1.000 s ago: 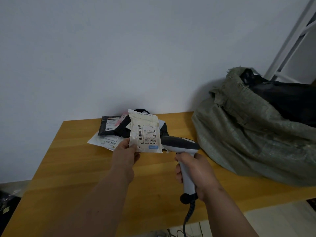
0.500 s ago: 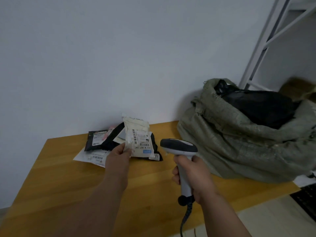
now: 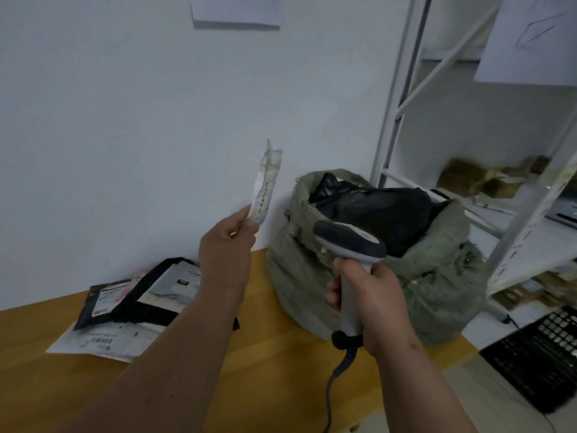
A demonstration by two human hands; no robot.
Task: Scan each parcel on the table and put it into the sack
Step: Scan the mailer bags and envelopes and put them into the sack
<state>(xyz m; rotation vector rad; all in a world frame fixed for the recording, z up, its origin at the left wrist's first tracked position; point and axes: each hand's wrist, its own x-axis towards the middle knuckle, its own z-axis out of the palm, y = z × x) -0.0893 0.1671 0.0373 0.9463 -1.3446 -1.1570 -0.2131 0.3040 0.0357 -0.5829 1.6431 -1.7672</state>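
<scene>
From the head view, the left hand (image 3: 226,242) pinches the lower end of a cream parcel (image 3: 266,182), raised edge-on left of the sack (image 3: 368,264). The right hand (image 3: 374,303) grips the scanner (image 3: 351,242); more parcels (image 3: 137,304) lie on the table (image 3: 281,354), far left.

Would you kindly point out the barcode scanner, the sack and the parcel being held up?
barcode scanner (image 3: 349,237), head view, on its dark head.
sack (image 3: 299,276), head view, on its green front wall.
parcel (image 3: 265,185), head view, mid-label.
</scene>
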